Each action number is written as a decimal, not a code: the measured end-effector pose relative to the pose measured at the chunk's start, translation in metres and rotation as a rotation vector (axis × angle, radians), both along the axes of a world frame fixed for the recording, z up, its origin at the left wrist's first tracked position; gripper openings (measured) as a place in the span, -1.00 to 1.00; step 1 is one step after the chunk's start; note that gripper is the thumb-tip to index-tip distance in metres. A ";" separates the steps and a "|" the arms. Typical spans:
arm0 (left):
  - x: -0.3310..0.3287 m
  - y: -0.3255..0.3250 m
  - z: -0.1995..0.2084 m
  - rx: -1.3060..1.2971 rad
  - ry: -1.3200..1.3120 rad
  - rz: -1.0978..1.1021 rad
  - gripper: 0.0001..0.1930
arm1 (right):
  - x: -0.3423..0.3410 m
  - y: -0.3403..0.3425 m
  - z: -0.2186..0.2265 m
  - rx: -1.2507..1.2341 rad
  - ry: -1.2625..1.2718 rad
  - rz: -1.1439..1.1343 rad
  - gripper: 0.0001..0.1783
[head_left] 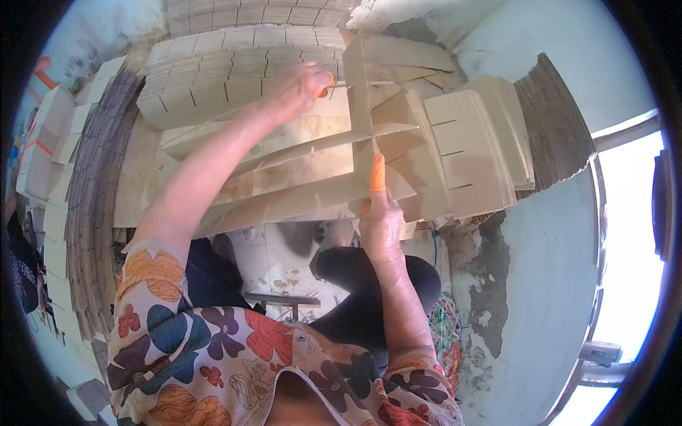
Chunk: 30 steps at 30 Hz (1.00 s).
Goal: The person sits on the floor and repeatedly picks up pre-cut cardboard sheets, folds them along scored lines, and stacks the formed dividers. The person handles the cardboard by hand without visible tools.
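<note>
A partly assembled cardboard divider lies on the work table in front of me. One upright cross strip runs away from me, and long cardboard strips meet it from the left. My left hand is closed at the far side, its orange-covered fingertips pinching at the edge of the farthest strip; the exact hold is partly hidden. Nearer to me, my right hand grips the near part of the cross strip. Its index finger, in an orange finger cot, lies along the strip, and the thumb is mostly hidden.
Slotted cardboard pieces lie stacked at the right, beside darker stacked sheets. Rows of slotted strips stand along the back, and a tall stack rises at the left. A peeling wall borders the right side.
</note>
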<state>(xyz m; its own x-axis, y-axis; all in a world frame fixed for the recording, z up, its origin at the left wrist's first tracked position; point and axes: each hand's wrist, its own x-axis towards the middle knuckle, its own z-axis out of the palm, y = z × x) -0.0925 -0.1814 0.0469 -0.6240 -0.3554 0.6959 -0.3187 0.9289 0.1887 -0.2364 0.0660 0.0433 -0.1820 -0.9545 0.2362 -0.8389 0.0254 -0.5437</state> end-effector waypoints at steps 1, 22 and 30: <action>-0.001 0.003 0.000 -0.005 0.012 -0.017 -0.91 | -0.001 0.002 -0.001 -0.007 -0.017 -0.010 0.03; 0.008 0.015 0.003 0.107 0.118 0.058 -0.94 | 0.004 0.018 0.004 -0.091 0.094 -0.003 -0.04; 0.005 0.027 0.003 0.169 0.063 0.067 -0.93 | 0.001 0.014 0.001 -0.167 0.035 0.015 -0.04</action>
<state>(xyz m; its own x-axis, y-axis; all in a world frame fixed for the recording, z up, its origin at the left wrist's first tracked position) -0.0877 -0.1548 0.0499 -0.5524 -0.5097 0.6596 -0.3615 0.8595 0.3614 -0.2353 0.0802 0.0441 -0.1569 -0.9039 0.3980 -0.8569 -0.0758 -0.5099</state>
